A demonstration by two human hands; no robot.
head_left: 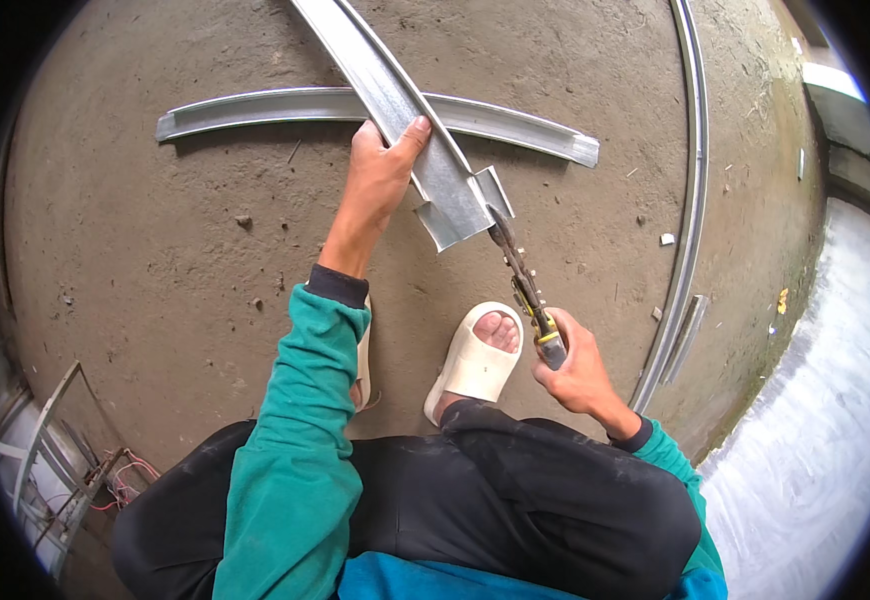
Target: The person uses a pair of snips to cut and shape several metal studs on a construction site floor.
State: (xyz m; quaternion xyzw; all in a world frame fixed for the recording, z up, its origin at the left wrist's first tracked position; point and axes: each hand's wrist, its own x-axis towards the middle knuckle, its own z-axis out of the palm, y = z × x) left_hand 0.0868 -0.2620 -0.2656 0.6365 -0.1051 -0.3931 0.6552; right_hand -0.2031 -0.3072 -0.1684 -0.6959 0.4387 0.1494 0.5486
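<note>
My left hand [380,175] is closed around a galvanized metal channel [391,92] that slants from the top down toward me. The near end of this channel is cut, with its side flanges bent outward as tabs. In my right hand [580,372] are tin snips [527,285] with yellow and dark handles. Their jaws touch the corner of the channel's cut end, beside the right tab. Beneath the held channel, a second metal channel [265,106] lies crosswise on the ground.
A long metal channel [696,130] runs along the right side of the concrete floor [155,260], with a short metal offcut [686,338] beside it. Metal frame pieces [50,440] and reddish wires [133,478] lie at lower left. My sandalled foot [480,360] is below the snips. Small debris is scattered about.
</note>
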